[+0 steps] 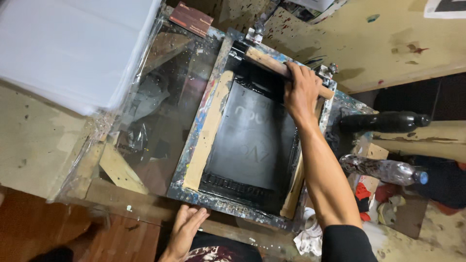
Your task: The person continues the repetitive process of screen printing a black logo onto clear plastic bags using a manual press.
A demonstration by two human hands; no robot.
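Nearest the camera, my left hand (185,228) lies flat, fingers spread and holding nothing, its fingertips touching the near edge of the frame (194,191) by its near-left corner. That frame is a paint-spattered screen-printing one, tilted a little clockwise on a glass-topped table (160,111), with tan tape along its left inner side and black ink over the mesh (252,140).

I have my right hand (302,90) at the frame's far end, fingers curled tightly over the wooden handle of a squeegee (272,63), thumb side toward me. This squeegee lies across the far edge of the screen, running from the far-left corner toward the right rail; I cannot see its blade under the handle. My forearm runs down along the frame's right side to a black sleeve.

Left of the frame, a stack of white sheets (73,48) sits on the far-left corner of the table. To the right, well apart from the frame, a black bottle (383,121) and a clear bottle (383,170) lie on their sides. Crumpled rags (310,237) sit beside my right elbow.
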